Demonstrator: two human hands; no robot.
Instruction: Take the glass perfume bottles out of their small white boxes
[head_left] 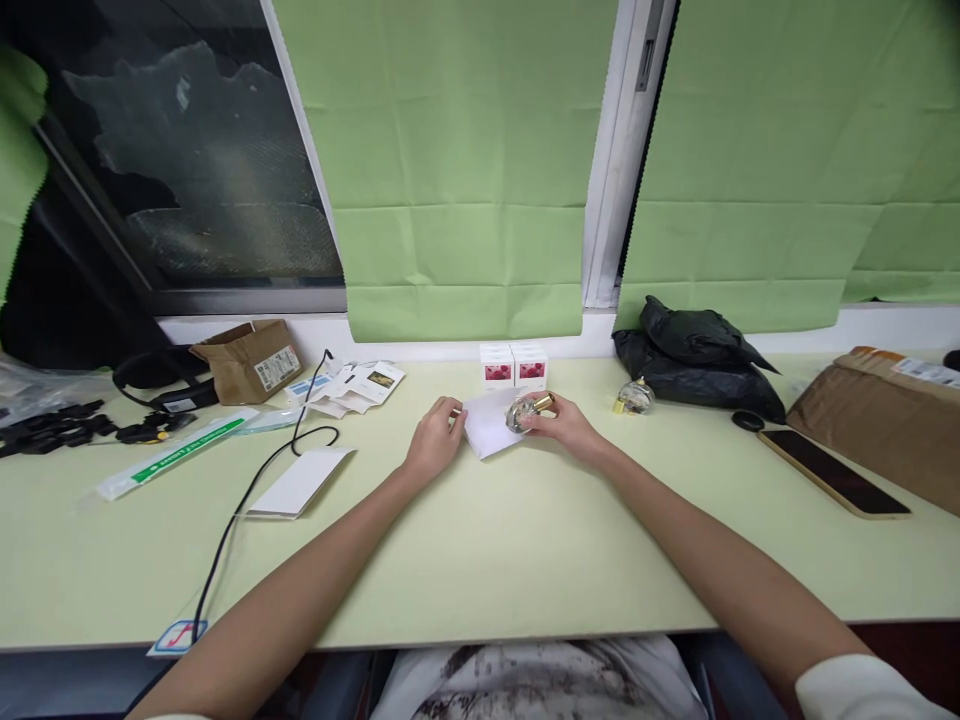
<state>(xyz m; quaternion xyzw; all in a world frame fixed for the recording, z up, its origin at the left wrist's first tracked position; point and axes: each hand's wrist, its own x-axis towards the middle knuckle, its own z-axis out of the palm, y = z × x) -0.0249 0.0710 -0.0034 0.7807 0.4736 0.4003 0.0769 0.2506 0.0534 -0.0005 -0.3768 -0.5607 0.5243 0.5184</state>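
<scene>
Perfume bottle (529, 409) — clear glass, gold cap — sits pinched in right hand (564, 424) fingers just above the table (480, 540); left hand (435, 440) pinches white box (489, 422) edge, steadying it beside the bottle.

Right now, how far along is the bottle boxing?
Done: two small boxes with pink fronts stand shut at the wall. In hand: the right hand holds a gold-capped glass bottle at the white box that the left hand steadies; it is not inside yet. Left: a second bottle stands loose beside the black bag.
</scene>
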